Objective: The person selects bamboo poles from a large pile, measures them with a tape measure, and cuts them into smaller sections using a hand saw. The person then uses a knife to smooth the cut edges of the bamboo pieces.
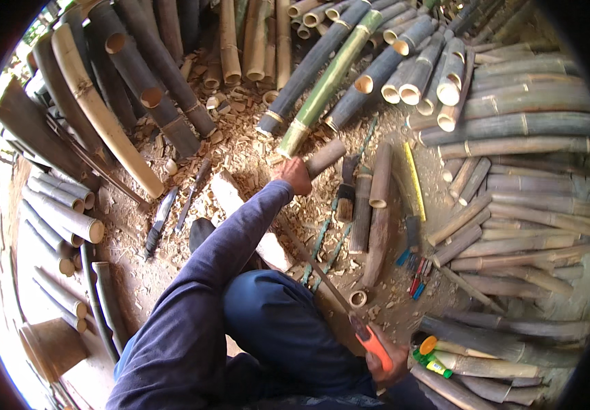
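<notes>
I see the left hand [295, 177] clamping its grip on a short bamboo tube [326, 158] beyond the bent knee [264, 301], the right hand [394, 362] with its grip wrapped round an orange-handled saw [365, 336]. A cut ring [352, 298] lies on the floor [438, 307]; I make out no cut along the tube, and cannot tell what remains.

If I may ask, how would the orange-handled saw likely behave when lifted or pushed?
The saw has a long, narrow blade, which may flex if pushed sideways. Its weight probably sits toward the bulkier orange handle, in the right hand.
</notes>
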`<state>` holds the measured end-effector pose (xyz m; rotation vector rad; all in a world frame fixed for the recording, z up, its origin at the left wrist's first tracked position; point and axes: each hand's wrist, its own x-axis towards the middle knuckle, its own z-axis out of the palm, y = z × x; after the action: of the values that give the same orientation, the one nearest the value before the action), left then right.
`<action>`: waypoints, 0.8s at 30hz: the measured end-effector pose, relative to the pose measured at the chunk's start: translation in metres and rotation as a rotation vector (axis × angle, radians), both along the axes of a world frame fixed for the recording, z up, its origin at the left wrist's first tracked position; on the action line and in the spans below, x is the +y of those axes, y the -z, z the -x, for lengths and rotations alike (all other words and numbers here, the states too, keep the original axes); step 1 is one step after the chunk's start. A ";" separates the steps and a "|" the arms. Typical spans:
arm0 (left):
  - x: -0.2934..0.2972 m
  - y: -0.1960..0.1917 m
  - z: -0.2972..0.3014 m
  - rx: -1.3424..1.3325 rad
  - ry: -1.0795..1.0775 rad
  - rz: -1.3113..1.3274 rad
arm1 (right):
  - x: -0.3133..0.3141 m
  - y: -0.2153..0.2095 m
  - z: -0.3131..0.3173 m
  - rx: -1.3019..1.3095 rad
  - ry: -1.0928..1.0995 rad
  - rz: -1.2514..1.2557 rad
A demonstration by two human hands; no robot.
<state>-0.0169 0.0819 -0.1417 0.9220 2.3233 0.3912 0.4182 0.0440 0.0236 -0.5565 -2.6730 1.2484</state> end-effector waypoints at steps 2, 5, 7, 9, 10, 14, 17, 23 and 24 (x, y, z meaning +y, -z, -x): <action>0.003 -0.003 -0.003 0.000 0.031 0.002 | 0.002 0.037 0.021 0.000 0.011 -0.071; 0.003 0.001 -0.005 0.063 0.040 -0.036 | 0.011 0.100 0.127 0.154 -0.019 -0.014; 0.010 0.001 -0.007 0.088 0.000 -0.069 | 0.011 0.108 0.158 0.085 -0.032 -0.032; 0.022 -0.012 -0.004 -0.015 -0.049 -0.065 | 0.016 0.109 0.163 0.052 -0.020 -0.058; 0.016 -0.016 -0.002 -0.075 -0.095 -0.046 | 0.016 0.108 0.151 0.122 -0.025 -0.064; 0.010 -0.033 0.041 -0.224 -0.203 -0.516 | 0.019 0.055 0.066 0.225 -0.032 0.024; 0.024 -0.112 0.042 -0.357 -0.140 -0.736 | 0.015 0.033 0.014 0.119 0.107 0.064; -0.039 -0.210 0.083 0.276 0.064 -0.456 | 0.014 0.089 -0.020 0.059 -0.009 -0.205; -0.064 -0.211 0.083 0.361 0.066 -0.417 | 0.013 0.108 -0.021 -0.031 -0.034 -0.199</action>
<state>-0.1001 0.0181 0.0697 1.3602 2.5749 0.7542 0.4394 0.0575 -0.0843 -0.5079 -2.8008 0.9727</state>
